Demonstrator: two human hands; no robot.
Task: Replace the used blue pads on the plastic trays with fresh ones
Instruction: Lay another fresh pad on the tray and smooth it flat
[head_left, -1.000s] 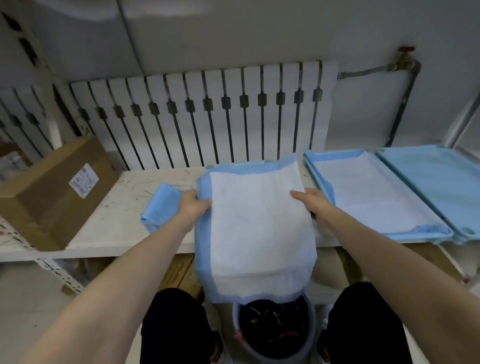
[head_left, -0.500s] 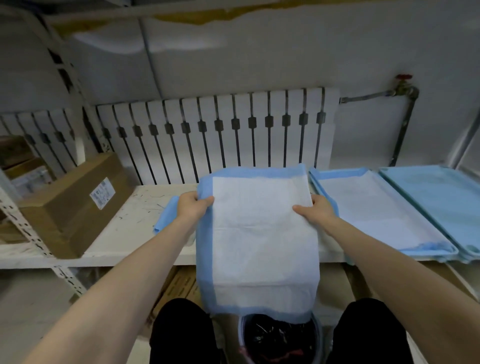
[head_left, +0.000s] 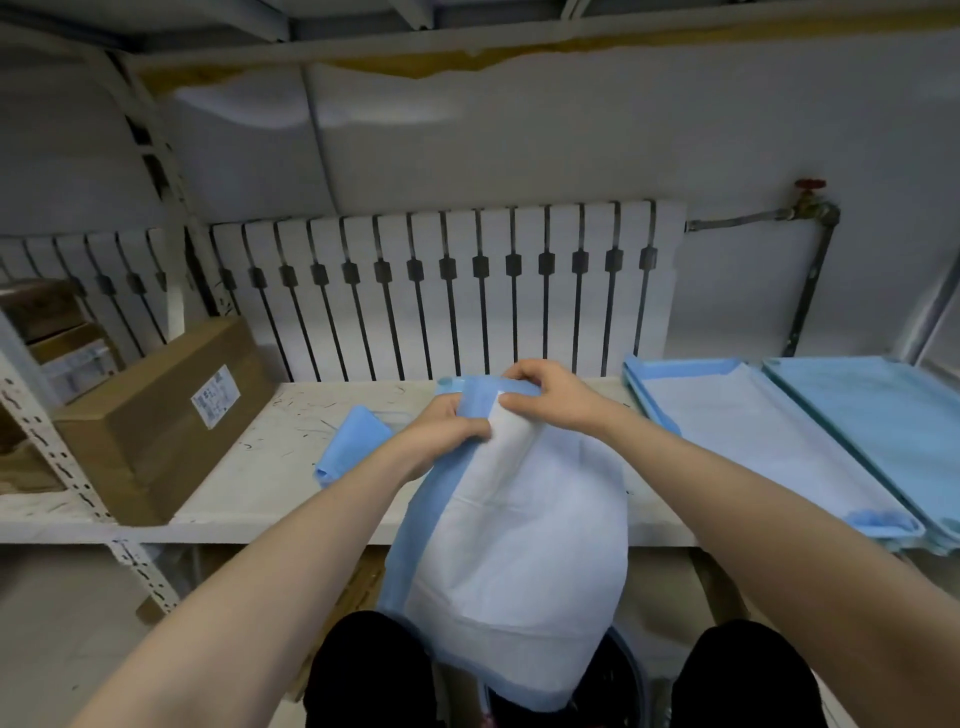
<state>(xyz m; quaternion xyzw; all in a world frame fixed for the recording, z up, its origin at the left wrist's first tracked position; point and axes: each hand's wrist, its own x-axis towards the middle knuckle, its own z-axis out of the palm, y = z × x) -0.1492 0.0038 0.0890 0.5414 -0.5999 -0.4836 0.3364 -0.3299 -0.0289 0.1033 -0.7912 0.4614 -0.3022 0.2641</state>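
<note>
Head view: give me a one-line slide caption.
Left hand and right hand pinch the bunched top edge of a blue-bordered pad, beside a lined tray on the shelf.

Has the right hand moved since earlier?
Yes. The right hand moved left, away from the nearest blue plastic tray, meeting the left hand on the white-and-blue pad.

blue-edged white pad (head_left: 519, 545) hangs bunched in my left hand (head_left: 441, 436) and right hand (head_left: 550, 395); folded blue pad (head_left: 353, 447) lies left, lined tray (head_left: 652, 397) right.
</note>
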